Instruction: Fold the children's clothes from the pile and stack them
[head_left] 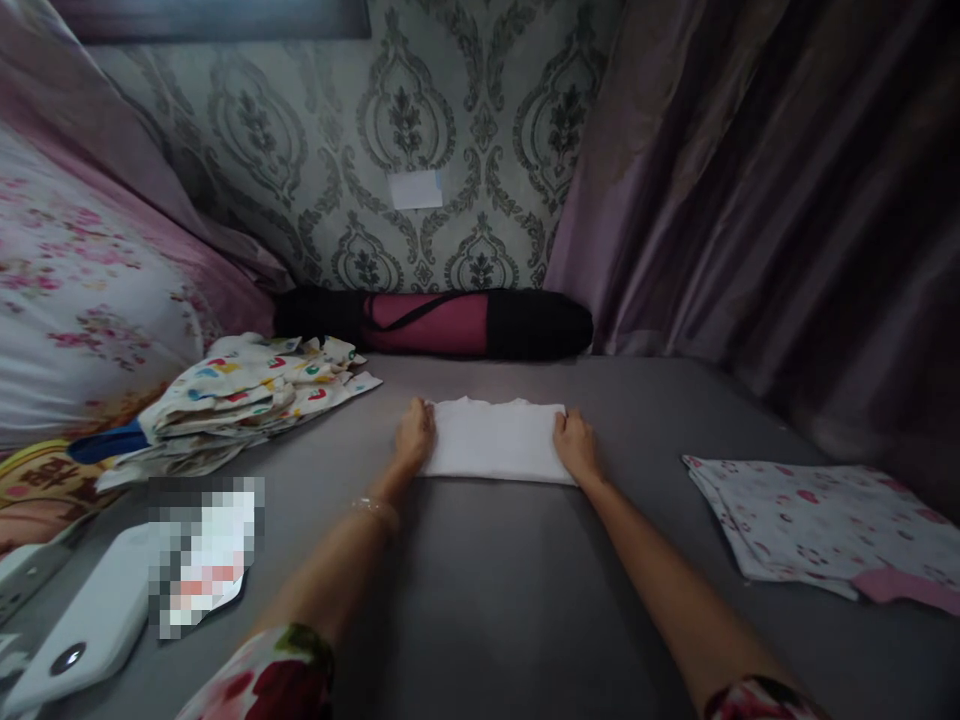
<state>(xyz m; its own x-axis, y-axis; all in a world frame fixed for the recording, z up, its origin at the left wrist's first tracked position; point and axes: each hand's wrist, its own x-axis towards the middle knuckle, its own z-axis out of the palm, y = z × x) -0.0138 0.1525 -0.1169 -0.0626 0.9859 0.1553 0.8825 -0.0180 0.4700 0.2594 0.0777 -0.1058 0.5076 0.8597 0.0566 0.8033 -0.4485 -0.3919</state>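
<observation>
A white folded cloth [495, 441] lies flat on the grey surface [510, 580], its long side running left to right. My left hand [415, 436] closes on its left end, while my right hand [577, 443] grips the right end. The fingers of both hands curl over the cloth's side edges. Along the far edge the fabric is slightly uneven; the near edge is straight. What kind of garment or cloth it is cannot be made out.
Patterned clothes [262, 395] are piled at the left. A folded floral cloth [817, 520] lies at the right. White power bank-like device [97, 610] and a blurred-out object [210, 560] sit front left. A black and maroon long bag [431, 323] rests against the wall, beside curtains [750, 200].
</observation>
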